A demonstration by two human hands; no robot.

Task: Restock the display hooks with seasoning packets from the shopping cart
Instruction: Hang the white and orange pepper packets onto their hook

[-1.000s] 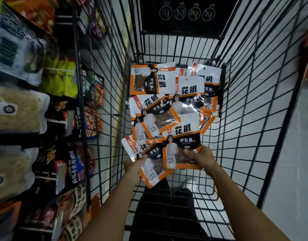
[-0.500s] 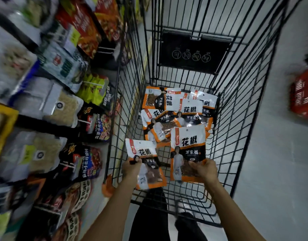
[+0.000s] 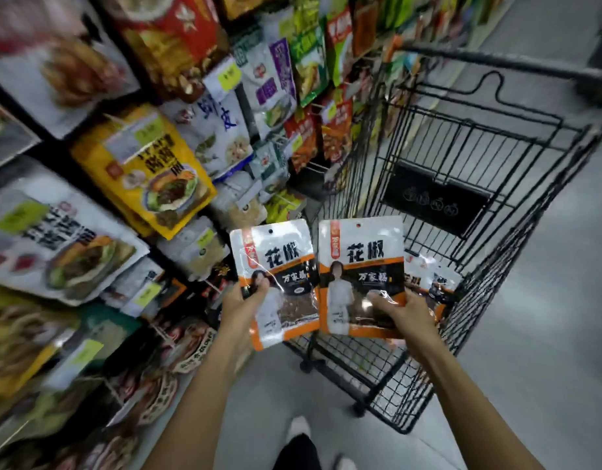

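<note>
My left hand (image 3: 242,305) grips the lower left of one white-and-orange seasoning packet (image 3: 276,262), thumb on its front. My right hand (image 3: 403,315) grips a second, matching packet (image 3: 360,259) by its lower right corner. Both packets are held upright side by side, above the near left corner of the black wire shopping cart (image 3: 489,212). More of the same packets (image 3: 428,276) lie in the cart behind the right-hand one. The display of hanging packets (image 3: 150,164) fills the left side; its hooks are hidden by the goods.
The display rack runs along the whole left, crowded with yellow, white, red and green bags. The cart handle (image 3: 496,62) is at the far end. Grey floor (image 3: 547,334) lies to the right of the cart, and my shoes (image 3: 299,429) show below.
Both hands have lifted their packets up out of the cart. My view has swung up and left, bringing the display rack into sight.
</note>
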